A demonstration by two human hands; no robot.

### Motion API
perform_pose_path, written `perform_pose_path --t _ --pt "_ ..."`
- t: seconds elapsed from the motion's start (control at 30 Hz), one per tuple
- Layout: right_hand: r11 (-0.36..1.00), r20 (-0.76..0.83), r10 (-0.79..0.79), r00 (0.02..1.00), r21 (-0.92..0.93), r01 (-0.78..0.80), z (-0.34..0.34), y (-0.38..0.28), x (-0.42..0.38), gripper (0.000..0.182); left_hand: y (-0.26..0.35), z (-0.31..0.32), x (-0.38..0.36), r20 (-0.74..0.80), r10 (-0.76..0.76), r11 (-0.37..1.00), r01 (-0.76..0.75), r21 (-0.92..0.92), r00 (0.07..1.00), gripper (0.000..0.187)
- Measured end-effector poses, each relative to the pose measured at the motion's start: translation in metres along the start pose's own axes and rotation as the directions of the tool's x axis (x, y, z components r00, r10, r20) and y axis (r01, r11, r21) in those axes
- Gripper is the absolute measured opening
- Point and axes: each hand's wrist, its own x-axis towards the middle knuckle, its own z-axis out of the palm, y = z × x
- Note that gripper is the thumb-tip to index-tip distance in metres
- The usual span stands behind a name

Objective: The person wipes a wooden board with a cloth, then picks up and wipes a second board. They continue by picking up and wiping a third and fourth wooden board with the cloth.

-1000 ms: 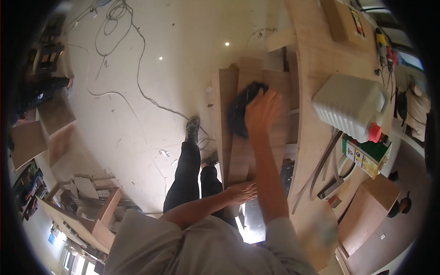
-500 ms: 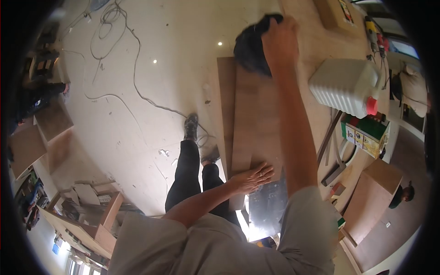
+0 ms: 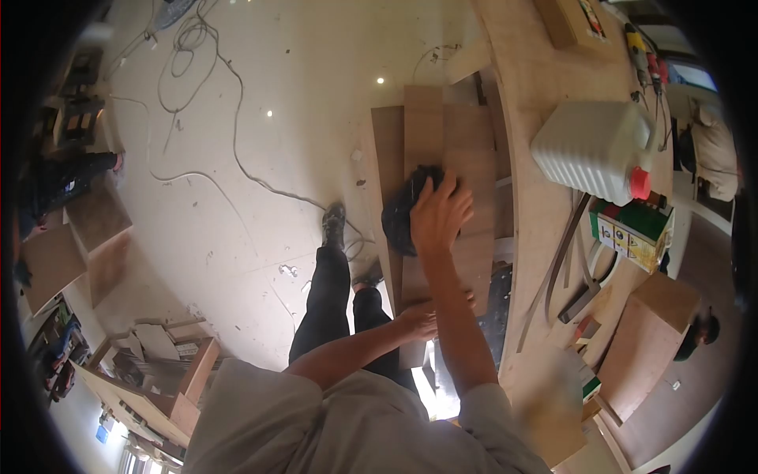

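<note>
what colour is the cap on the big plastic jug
Red cap on the white jug, clearest in the head view.

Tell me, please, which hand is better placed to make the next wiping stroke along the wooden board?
Probably the right hand: it grips the dark cloth on the wooden board, while the left hand presses the board's near end.

Dark cloth [image 3: 401, 217] on smooth matt wood board [image 3: 442, 150].
</note>
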Motion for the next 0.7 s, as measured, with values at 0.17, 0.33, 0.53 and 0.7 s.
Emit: perform_pose_path --t 0.17,0.33,0.53,0.7 --pt "0.998 0.018 -0.058 0.998 -0.024 0.058 0.003 -0.03 0.068 0.046 0.008 -0.009 -0.007 0.316 0.085 0.918 -0.197 0.345 0.945 0.064" --pt "0.971 -0.089 -0.226 0.97 -0.1 0.217 0.029 -0.055 0.143 0.047 -0.01 -0.046 0.013 0.364 0.104 0.935 -0.216 0.28 0.925 0.072" --pt "0.942 -0.141 -0.305 0.942 -0.192 0.276 0.047 -0.086 0.211 0.045 -0.011 -0.047 0.016 0.392 0.084 0.9 -0.238 0.365 0.916 0.071" --pt "0.936 -0.122 -0.33 0.936 -0.176 0.307 0.058 -0.102 0.258 0.046 -0.009 -0.051 0.014 0.42 0.086 0.893 -0.257 0.369 0.903 0.07"
